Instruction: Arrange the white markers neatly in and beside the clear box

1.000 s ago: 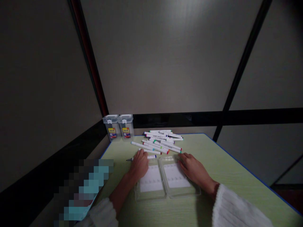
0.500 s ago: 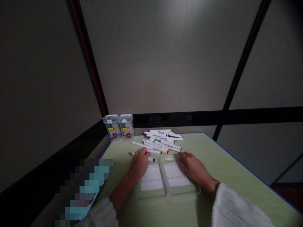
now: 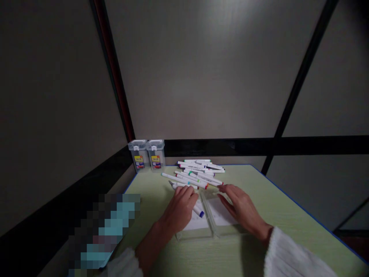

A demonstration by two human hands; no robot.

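Observation:
My left hand (image 3: 180,207) is closed around a white marker (image 3: 197,209) with a blue end, which points down to the right over the clear plastic case (image 3: 196,234). The marker's grey tip sticks out on the other side of the fingers. Opened flat on the table, the case has two halves with white inserts, partly hidden by both hands. My right hand (image 3: 243,209) hovers over the case's right half, thumb and fingers apart, holding nothing that I can see. Its fingertips are close to the near side of a pile of white markers (image 3: 198,177) with coloured ends.
Two clear lidded containers (image 3: 140,157) with yellow and purple labels stand at the table's back left corner. A blurred-out light blue item (image 3: 115,227) lies at the left edge. Behind the table (image 3: 276,207) rises a grey panel wall (image 3: 201,77).
My left hand has moved right with the marker, now tilted over the case. My right hand has lifted off the case's edge and its thumb has spread. The case has shifted right in view.

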